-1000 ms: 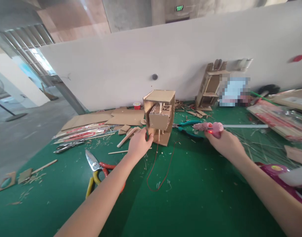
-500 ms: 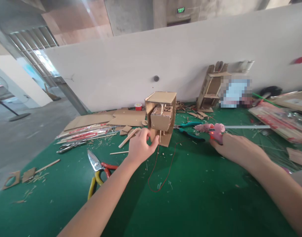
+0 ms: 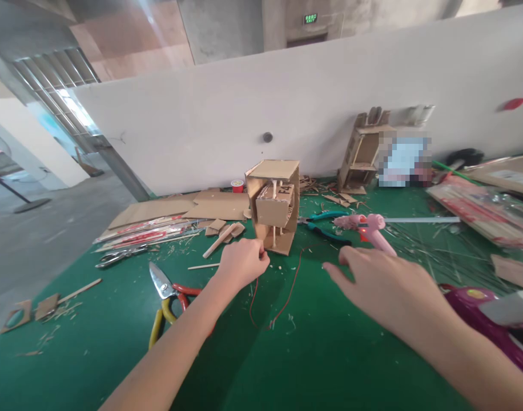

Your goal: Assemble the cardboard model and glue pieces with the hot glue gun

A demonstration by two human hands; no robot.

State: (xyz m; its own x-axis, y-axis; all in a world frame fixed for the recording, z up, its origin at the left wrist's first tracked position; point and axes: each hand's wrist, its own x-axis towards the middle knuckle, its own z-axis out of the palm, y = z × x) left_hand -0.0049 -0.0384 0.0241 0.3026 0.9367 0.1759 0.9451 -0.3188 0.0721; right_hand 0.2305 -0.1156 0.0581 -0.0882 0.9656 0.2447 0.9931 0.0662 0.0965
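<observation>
My left hand [image 3: 243, 262] is closed just in front of the lower front edge of an open cardboard box frame [image 3: 272, 169]. A thin red thread [image 3: 294, 287] comes out under its fingers and loops over the green table; the pinch itself is hidden. Inside the frame, a smaller cardboard block [image 3: 272, 212] is mounted on an upright stick. My right hand [image 3: 385, 279] is open and empty, thumb and fingers apart, over the table. Just beyond it lies a pink hot glue gun [image 3: 375, 224] with a glue stick in its back. Teal-handled pliers [image 3: 328, 231] lie beside the frame.
Red-and-yellow-handled shears [image 3: 169, 294] lie left of my left forearm. Cardboard sheets [image 3: 221, 204], wood sticks and scraps spread along the back left. A taller cardboard structure [image 3: 359, 157] stands by the white partition [image 3: 193, 125]. A purple object [image 3: 471, 302] sits beside my right forearm.
My right hand has let go of the glue gun and moved toward me and left. My left hand has drawn down from the stick's base, and the thread's near end has shifted left with it.
</observation>
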